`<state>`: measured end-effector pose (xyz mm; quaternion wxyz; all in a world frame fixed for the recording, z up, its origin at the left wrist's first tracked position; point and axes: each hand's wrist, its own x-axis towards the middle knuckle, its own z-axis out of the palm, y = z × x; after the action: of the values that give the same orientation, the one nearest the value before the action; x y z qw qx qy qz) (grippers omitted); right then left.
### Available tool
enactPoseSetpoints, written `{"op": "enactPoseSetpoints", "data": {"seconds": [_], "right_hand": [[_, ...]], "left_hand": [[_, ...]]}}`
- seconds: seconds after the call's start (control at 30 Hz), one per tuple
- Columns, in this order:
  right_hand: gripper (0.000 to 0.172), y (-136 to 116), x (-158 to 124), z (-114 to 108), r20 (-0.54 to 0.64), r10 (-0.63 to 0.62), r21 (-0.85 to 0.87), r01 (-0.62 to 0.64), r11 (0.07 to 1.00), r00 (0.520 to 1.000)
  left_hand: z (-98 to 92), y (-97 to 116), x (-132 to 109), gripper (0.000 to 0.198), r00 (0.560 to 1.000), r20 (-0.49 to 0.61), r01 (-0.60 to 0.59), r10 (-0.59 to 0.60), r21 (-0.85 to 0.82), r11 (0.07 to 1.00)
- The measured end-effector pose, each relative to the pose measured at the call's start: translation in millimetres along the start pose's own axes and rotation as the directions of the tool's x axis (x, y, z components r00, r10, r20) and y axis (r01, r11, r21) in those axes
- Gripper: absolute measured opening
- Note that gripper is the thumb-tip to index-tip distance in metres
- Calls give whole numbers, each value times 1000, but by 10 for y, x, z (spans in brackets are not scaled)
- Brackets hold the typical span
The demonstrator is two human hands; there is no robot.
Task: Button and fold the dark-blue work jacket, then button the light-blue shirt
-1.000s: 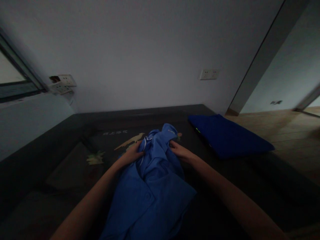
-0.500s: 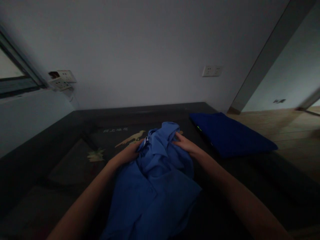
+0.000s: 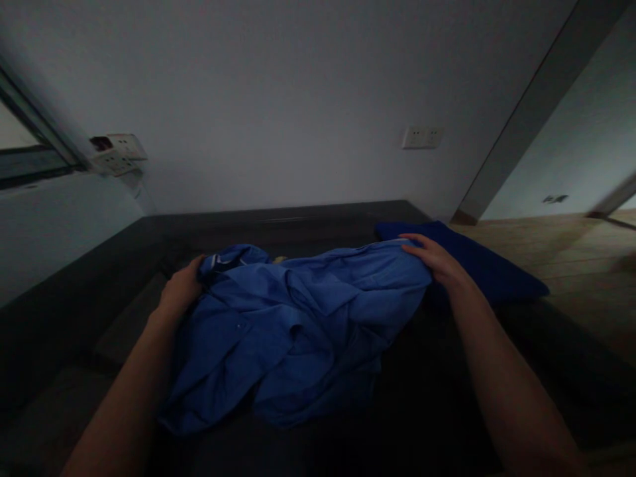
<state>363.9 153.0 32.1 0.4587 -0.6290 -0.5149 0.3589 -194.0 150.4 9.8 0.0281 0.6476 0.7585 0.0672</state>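
Observation:
A crumpled blue shirt (image 3: 298,311) is stretched sideways between my hands above a dark tabletop. My left hand (image 3: 183,285) is closed on its left upper edge, beside a spot with a white stripe or label. My right hand (image 3: 432,255) pinches the right upper end, thumb and fingers round the cloth. The middle of the shirt hangs in loose folds, and its lower edge droops toward me. A small button shows on the left part. Some of the fingertips are hidden by the fabric.
A folded darker blue cloth (image 3: 491,268) lies at the right of the dark table (image 3: 278,215), partly behind my right hand. A pale wall with sockets (image 3: 422,137) rises behind. More sockets (image 3: 119,152) are at the left near a window. Wooden floor (image 3: 581,252) shows at right.
My hands have moved apart, left hand to the left and right hand to the right. The bunched shirt is now spread wide between them and covers the printed bird on the table.

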Motion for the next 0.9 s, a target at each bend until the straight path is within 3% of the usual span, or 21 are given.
{"op": "enactPoseSetpoints", "data": {"seconds": [0.1,0.23,0.37,0.43,0.53,0.6,0.67,0.73,0.77,0.83,0.9], "right_hand": [[59,79,34,-52,-108,-77,55,83,995,991],[61,162,74,65,-19,-167,-170,161,972,986],[45,38,24,143,69,-272,-396,277,875,960],[34,-102,-125,154,123,-296,-406,320,856,947],[19,-298,-580,192,313,-283,-391,395,832,906],[21,-355,-1000,246,489,-219,-369,427,825,845],[19,-333,-1430,315,649,-154,-348,471,811,745],[19,-246,-1790,395,748,-128,-313,516,797,651],[25,-188,-1924,439,762,-130,-314,537,783,634],[41,-67,-2088,540,759,-150,-347,589,730,634],[46,36,-2130,657,733,-193,-406,647,646,653]], "left_hand": [[-78,-77,-1,69,995,-80,51,-55,-46,998],[-172,-31,42,76,997,-79,10,-13,-35,999],[-359,198,-34,61,976,-44,-217,214,-87,972],[-470,413,-183,61,932,25,-346,362,-239,907],[-576,837,-513,61,808,161,-459,567,-431,777],[-575,1126,-737,58,718,188,-545,670,-447,709],[-512,1366,-914,56,627,183,-635,757,-442,633],[-395,1530,-1021,59,543,203,-691,815,-443,571],[-322,1582,-1048,61,511,228,-704,829,-443,556],[-162,1638,-1061,64,484,286,-709,827,-425,563],[-3,1651,-1033,62,504,329,-707,799,-374,600]]}}
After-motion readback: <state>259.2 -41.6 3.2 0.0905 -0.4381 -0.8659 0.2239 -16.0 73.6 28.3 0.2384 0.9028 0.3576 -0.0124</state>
